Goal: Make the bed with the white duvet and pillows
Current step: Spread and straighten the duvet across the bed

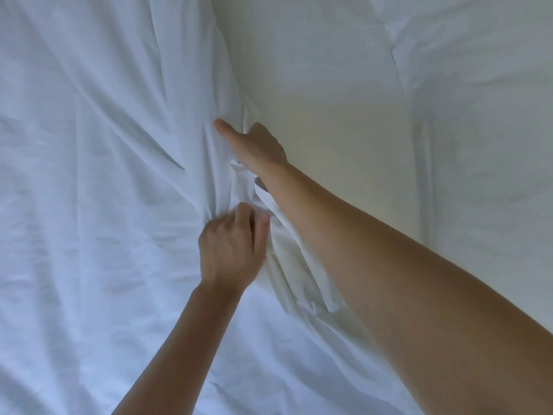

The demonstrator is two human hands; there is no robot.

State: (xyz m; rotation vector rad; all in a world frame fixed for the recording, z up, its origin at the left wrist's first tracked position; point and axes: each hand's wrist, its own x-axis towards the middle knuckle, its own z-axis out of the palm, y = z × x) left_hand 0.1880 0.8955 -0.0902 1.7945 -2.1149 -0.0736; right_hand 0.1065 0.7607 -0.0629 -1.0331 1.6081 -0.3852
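White duvet [89, 175] is seen spread, creased, over the left half of the view; its edge is bunched at centre. Left hand [230, 250] is closed on that bunched edge, fabric pinched between thumb and curled fingers [244, 215]. Right hand [257, 145] is laid further up along the same edge, thumb extended onto the duvet; its other fingers are hidden behind fabric, so their state cannot be told. A pillow [478, 55] is seen upper right on the sheet [344, 130].

Soft, dim, bluish daylight from left; warmer cream tint at centre right; gentle fold shadows; slight overall softness, no glare
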